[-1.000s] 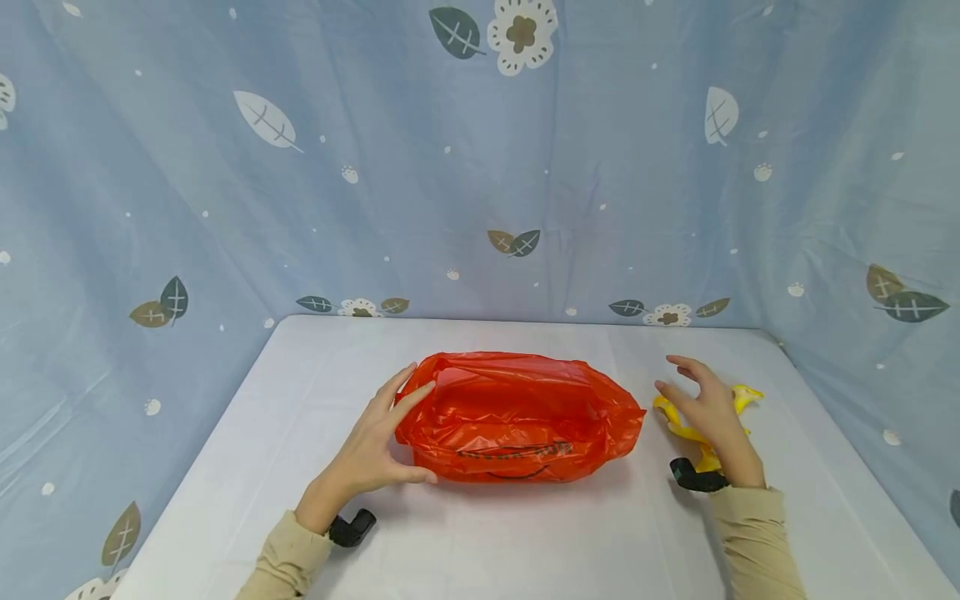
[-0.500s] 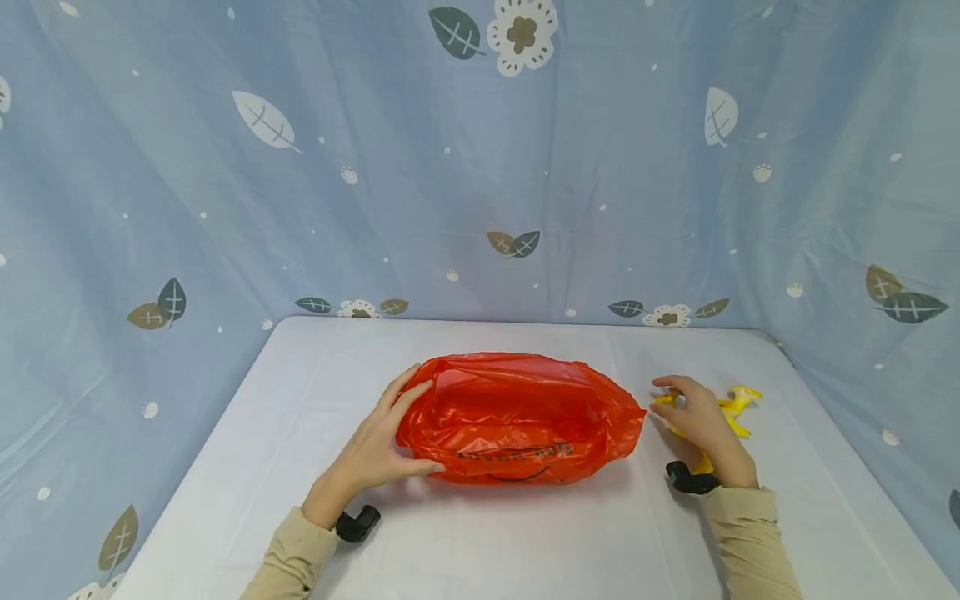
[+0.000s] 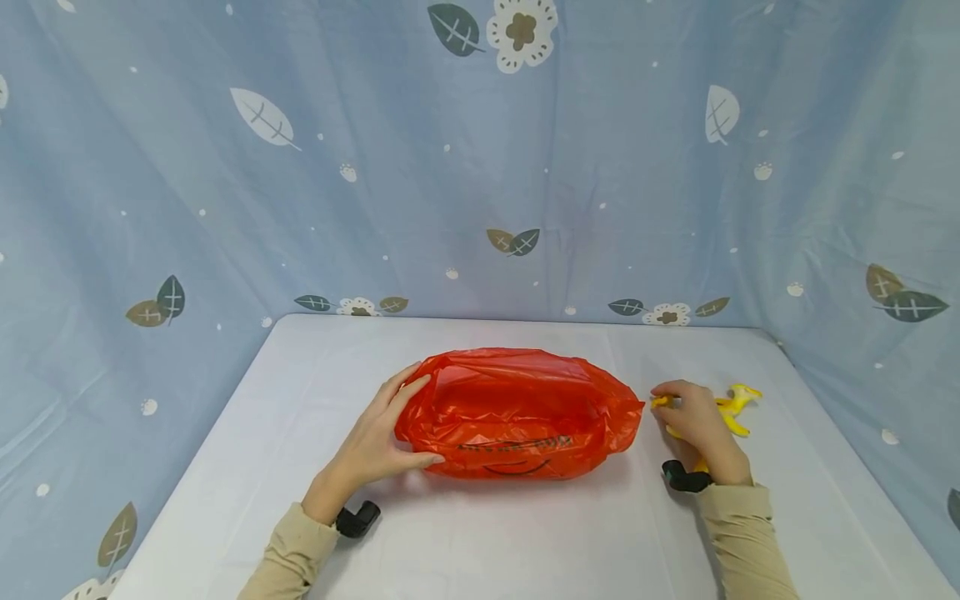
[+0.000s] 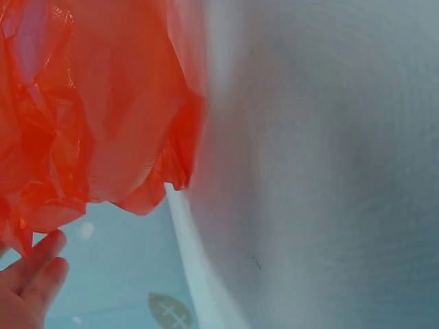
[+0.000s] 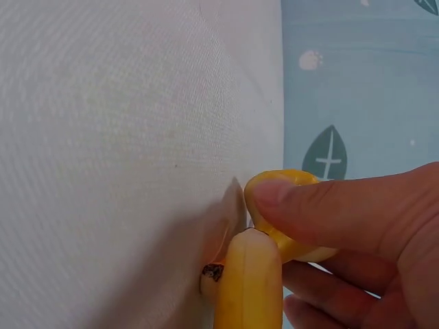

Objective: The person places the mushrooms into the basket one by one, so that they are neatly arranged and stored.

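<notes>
Lowered the right hand's grip (image 3: 697,421) since a second ago, from parted fingers over the banana peel (image 5: 248,284) to pinching one yellow strip between thumb and fingers; shifted the left hand's grip (image 3: 375,437) only slightly. Backed by a blue curtain (image 3: 390,108) printed with leaves and flowers. Fronted by a white-covered table (image 3: 540,542). Looking down mid-table into the gaping mouth of a red plastic bag (image 3: 517,408), almost unchanged, with dark lettering. Framed at its left end by the left hand's grip, with thumb and fingers spread and fingertips against it. Placed just right of the bag with the banana peel, partly hidden behind the pinching fingers.
</notes>
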{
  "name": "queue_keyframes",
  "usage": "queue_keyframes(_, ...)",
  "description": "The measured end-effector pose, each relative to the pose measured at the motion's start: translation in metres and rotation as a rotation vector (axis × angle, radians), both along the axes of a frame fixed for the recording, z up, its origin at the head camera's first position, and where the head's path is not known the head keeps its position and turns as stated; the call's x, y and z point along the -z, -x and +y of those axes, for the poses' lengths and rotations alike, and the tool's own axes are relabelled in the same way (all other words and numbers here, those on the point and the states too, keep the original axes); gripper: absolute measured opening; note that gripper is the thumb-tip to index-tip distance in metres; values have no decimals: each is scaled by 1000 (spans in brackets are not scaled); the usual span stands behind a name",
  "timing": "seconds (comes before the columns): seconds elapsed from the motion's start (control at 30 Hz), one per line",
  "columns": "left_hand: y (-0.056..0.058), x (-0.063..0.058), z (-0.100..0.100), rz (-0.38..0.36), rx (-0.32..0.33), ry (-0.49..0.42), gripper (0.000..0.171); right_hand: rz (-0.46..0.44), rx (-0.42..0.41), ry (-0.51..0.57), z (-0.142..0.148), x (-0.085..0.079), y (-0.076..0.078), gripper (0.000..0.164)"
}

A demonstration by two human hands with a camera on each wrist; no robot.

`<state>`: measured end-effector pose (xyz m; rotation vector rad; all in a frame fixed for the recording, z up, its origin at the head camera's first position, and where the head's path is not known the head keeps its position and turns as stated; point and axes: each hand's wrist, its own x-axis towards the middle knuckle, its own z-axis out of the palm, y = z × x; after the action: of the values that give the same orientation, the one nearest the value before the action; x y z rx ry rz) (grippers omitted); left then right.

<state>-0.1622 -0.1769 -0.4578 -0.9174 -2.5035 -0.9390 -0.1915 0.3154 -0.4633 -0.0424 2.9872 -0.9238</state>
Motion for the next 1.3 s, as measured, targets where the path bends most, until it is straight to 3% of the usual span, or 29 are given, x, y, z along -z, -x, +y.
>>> queue_keyframes(0.5,0,0,2,59,3,1,106,33,38,57,-5,-15,-6,23)
queue_keyframes(0.9,0,-1,1,79,1,6,105,156,29,74,-6,-23,-10,21)
queue_keyframes(1.3,1,-1,0,89,12,0,105,368,96,196,-5,-21,-13,25)
